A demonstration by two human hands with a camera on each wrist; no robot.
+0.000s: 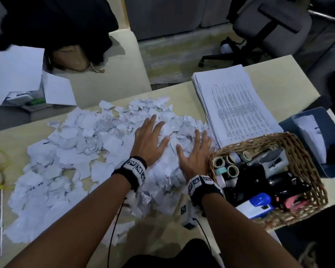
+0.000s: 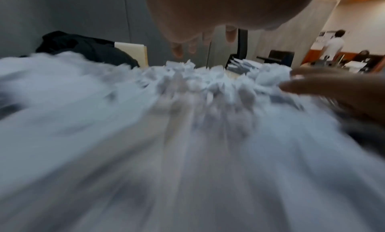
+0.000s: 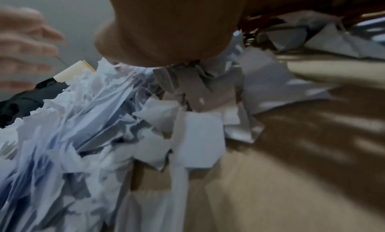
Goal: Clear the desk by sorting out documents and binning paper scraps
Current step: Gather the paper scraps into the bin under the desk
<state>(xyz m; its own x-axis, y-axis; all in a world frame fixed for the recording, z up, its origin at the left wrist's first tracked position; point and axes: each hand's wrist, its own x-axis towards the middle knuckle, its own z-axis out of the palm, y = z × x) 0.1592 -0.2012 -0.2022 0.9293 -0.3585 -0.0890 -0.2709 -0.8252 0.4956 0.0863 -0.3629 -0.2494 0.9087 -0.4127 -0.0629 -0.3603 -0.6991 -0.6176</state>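
Left hand (image 1: 150, 141) & right hand (image 1: 194, 154) both flat, fingers spread wide, holding nothing, pressing on torn paper scraps (image 1: 81, 144) heaped mid-desk (image 1: 269, 78), left of doc stack (image 1: 234, 103) & wicker basket (image 1: 306, 167); probably light, loose, slippery, so best scooped from pile edges w/ cupped palms.
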